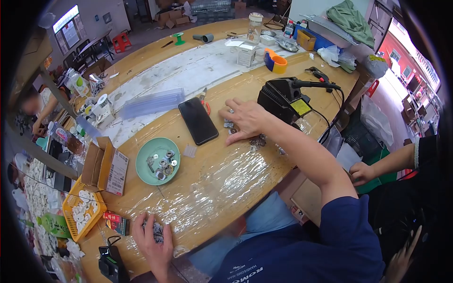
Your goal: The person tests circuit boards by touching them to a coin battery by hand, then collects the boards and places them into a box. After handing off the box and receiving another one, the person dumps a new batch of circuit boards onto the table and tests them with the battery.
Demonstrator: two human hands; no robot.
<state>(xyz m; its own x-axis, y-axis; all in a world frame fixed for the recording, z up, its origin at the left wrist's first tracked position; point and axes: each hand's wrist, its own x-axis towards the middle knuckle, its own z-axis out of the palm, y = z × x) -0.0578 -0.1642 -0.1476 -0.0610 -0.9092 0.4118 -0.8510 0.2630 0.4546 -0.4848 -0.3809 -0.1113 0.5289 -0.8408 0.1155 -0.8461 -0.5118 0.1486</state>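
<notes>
Two bare hands were on the film-covered bench [207,181], with small metal parts near both. The right hand [245,118], upper centre of the frame, was palm down and fairly wide, fingers spread. One few-piece group [228,125] lay between its fingers and thumb; another pile [258,141] lay just below the palm, toward the frame's lower right. The left hand [155,247], lower left, was curved over a clump of parts [158,232]; could not tell whether it gripped or merely covered them. A green bowl [142,155] of similar parts sat directly up-frame from the left hand, and down and left of the right; the left looked slightly nearer. A dark phone [198,121] lay between bowl and right hand, long axis slanting upper left to lower right.
</notes>
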